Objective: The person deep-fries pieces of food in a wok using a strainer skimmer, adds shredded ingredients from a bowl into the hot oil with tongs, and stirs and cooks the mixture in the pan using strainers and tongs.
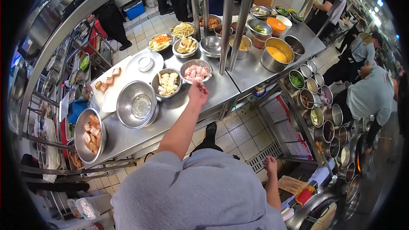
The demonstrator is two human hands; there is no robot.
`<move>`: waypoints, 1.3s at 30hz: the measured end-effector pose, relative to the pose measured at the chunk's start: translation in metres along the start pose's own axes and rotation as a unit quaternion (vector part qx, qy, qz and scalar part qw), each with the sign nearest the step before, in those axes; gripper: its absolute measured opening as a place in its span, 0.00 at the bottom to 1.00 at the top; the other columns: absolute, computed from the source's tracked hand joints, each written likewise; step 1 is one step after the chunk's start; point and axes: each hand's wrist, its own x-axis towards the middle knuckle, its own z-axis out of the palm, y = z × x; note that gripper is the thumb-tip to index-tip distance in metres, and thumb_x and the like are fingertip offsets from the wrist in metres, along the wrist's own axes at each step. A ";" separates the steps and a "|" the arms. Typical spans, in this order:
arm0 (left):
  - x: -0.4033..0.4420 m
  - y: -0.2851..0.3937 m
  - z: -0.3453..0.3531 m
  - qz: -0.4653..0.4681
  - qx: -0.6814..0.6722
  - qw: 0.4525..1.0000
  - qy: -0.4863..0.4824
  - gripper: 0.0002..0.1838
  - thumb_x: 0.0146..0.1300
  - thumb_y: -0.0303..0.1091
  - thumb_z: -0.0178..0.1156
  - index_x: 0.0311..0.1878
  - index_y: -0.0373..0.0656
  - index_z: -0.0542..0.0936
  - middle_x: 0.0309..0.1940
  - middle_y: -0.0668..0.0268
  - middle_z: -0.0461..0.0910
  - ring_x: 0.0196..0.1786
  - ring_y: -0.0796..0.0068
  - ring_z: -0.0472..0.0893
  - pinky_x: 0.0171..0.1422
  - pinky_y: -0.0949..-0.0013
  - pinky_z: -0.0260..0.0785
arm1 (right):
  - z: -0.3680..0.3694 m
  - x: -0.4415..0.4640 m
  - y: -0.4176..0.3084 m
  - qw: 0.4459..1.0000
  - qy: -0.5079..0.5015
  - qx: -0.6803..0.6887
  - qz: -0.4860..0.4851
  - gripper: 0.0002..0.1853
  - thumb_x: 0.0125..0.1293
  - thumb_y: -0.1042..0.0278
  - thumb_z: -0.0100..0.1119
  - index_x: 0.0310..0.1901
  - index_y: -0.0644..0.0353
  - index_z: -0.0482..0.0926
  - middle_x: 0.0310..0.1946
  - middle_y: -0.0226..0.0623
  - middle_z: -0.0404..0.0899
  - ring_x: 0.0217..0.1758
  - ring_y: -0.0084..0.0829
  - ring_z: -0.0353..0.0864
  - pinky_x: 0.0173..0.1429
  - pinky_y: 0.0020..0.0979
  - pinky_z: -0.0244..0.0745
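Note:
My left hand [198, 92] reaches over the counter edge to the near rim of a metal bowl [184, 79] of pink diced raw meat [196, 73]. Its fingers are curled and appear to pinch that rim. Beside it on the left stands a bowl of pale yellow chunks [168, 83]. A large metal bowl [136, 102], with nothing but a shiny bottom showing, sits further left. My right hand [269, 164] hangs low at my right side, fingers curled in, with nothing visible in it.
Raw meat slabs fill a tilted bowl [90, 135] at the left end; cooked-looking pieces lie on a white board [102, 96]. Steel posts [228, 21] rise from the counter [213, 96]. Rightward stand a rack of metal pots [328, 130] and a co-worker [370, 89] at a stove.

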 end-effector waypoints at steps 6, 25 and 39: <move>-0.069 -0.036 -0.008 -0.052 0.203 0.976 -0.050 0.07 0.63 0.40 0.49 0.38 0.49 0.71 0.24 0.71 0.72 0.22 0.81 0.68 0.27 0.74 0.63 | 0.038 -0.009 0.052 0.995 -0.094 -0.020 0.042 0.06 0.64 0.67 0.50 0.32 0.58 0.72 0.18 0.26 0.67 0.20 0.20 0.65 0.25 0.24 0.63; -0.063 0.061 -0.080 0.119 0.096 0.983 0.098 0.11 0.64 0.45 0.49 0.29 0.51 0.70 0.19 0.78 0.67 0.19 0.84 0.62 0.26 0.75 0.57 | -0.029 0.011 0.209 0.995 -0.087 0.012 0.051 0.07 0.63 0.67 0.49 0.36 0.60 0.74 0.20 0.26 0.71 0.22 0.19 0.69 0.25 0.23 0.61; -0.078 0.073 -0.086 0.158 0.052 0.979 0.122 0.07 0.66 0.37 0.47 0.37 0.44 0.68 0.23 0.70 0.71 0.23 0.83 0.68 0.30 0.76 0.63 | 0.027 -0.037 0.069 0.986 -0.076 -0.125 0.075 0.04 0.61 0.68 0.50 0.35 0.56 0.74 0.19 0.27 0.70 0.17 0.21 0.68 0.18 0.22 0.59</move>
